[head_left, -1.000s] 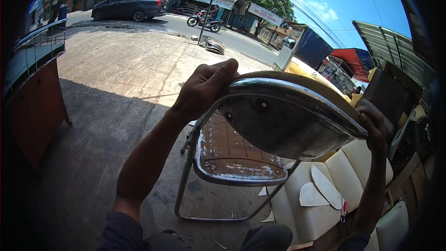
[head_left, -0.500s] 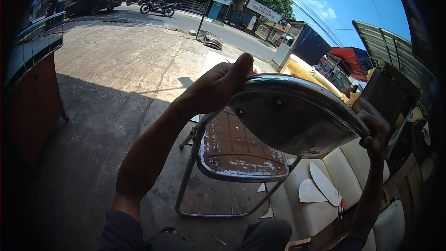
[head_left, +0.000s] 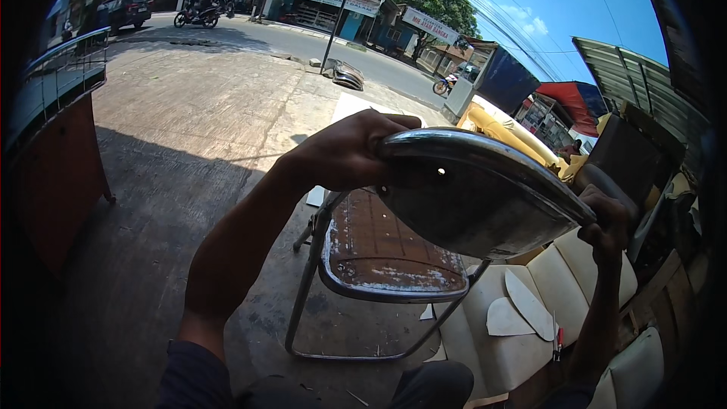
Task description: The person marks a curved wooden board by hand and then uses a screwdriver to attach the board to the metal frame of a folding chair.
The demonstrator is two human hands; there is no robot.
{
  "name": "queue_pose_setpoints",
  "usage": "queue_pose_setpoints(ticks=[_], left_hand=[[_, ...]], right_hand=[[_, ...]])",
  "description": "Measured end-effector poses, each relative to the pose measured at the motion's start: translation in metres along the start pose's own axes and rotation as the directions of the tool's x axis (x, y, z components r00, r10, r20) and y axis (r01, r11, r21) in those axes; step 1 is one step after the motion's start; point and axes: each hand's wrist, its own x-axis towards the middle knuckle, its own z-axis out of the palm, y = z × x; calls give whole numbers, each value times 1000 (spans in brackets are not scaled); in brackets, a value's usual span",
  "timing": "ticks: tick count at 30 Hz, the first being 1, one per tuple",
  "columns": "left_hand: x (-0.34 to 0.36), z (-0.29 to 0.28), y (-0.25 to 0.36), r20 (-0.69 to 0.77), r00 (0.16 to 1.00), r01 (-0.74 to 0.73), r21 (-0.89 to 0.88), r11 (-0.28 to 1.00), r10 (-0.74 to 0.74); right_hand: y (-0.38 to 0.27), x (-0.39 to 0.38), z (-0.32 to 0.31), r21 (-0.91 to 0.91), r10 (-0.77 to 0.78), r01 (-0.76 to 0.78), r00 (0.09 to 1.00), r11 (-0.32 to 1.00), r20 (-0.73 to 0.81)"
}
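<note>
In front of me is a folding chair with a tubular metal frame and a worn, rusty brown seat. Above the seat, a curved dark metal chair panel with a shiny chrome rim is tilted, its dark face towards me. Small holes show near its left end. My left hand is closed round the left end, some fingers hidden beneath the panel. At the other end, the fingers of my right hand are wrapped round the rim. Whether the panel is joined to the frame, I cannot tell.
A cream padded cushion lies right of the chair, bearing white cut pieces and a red-handled tool. Yellow rolls and a dark padded piece crowd the right. An orange-brown cabinet stands left.
My left hand has shifted from thumb raised over the rim to wrapped round the panel's end, fingers reaching its dark face. The panel's left end sits slightly lower. My right hand keeps its hold.
</note>
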Motion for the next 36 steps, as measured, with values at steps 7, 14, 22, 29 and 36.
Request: queue_pose_setpoints(ticks=[7, 14, 22, 29, 36], left_hand=[[-1, -1, -12, -4, 1000, -2, -60, 998, 1], [-4, -5, -18, 34, 999, -26, -138, 990, 31], [-6, -6, -14, 91, 994, 64, -130, 989, -52], [-7, -5, -8, 82, 990, -110, -66, 992, 115], [-6, -4, 4, 4, 985, 170, -26, 985, -170]], right_hand=[[-7, 4, -3, 102, 33, -40, 997, 994, 64], [-20, 10, -7, 119, 79, -97, 986, 988, 144], [-14, 8, -4, 124, 32, -42, 996, 991, 81], [-12, 3, -1, 174, 57, -67, 996, 983, 62], [-11, 6, -11, 81, 73, -87, 985, 993, 157]])
